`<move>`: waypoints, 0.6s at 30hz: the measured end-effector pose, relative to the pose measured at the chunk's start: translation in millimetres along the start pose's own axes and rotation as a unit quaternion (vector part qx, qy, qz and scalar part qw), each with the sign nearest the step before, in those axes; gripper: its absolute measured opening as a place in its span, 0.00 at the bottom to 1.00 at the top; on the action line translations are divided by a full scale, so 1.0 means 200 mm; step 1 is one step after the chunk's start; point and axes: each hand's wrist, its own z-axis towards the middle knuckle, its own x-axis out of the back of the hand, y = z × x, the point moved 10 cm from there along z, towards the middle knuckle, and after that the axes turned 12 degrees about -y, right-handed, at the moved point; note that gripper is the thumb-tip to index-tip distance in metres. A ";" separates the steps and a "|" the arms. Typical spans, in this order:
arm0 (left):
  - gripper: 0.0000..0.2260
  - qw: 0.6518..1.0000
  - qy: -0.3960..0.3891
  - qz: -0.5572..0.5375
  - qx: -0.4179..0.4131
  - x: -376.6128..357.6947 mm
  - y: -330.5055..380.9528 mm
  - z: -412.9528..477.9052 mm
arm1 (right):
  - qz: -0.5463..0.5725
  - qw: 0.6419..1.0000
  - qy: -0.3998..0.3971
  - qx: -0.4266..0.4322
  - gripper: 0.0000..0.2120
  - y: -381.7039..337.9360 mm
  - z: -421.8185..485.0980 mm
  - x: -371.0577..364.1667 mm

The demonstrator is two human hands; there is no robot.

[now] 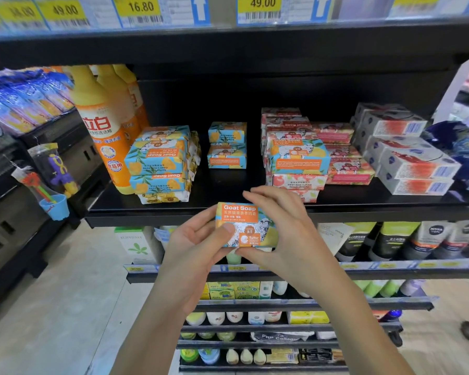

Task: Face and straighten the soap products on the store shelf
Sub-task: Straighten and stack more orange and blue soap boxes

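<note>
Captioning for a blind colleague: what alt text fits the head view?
The left hand and right hand hold an orange-and-blue wrapped Goat Soap bar before a black store shelf. On it sit stacks of blue-and-yellow soap bars, pink soap bars and white soap boxes, with orange detergent bottles at left.

Black shelving [255, 47] stands over a pale floor [65, 293]; yellow price labels [259, 2] line the upper shelf edge.

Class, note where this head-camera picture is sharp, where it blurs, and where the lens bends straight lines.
Head view: the Goat Soap bar, gripped by left hand and right hand, is sharp; the price labels at top left smear; the shelf edge bows slightly, wide-angle distortion; the shelf's back lies in shadow.
</note>
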 end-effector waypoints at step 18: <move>0.14 0.879 0.010 0.459 -0.132 0.03 0.20 0.22 | -0.079 0.994 -0.017 -0.069 0.38 0.04 0.20 0.56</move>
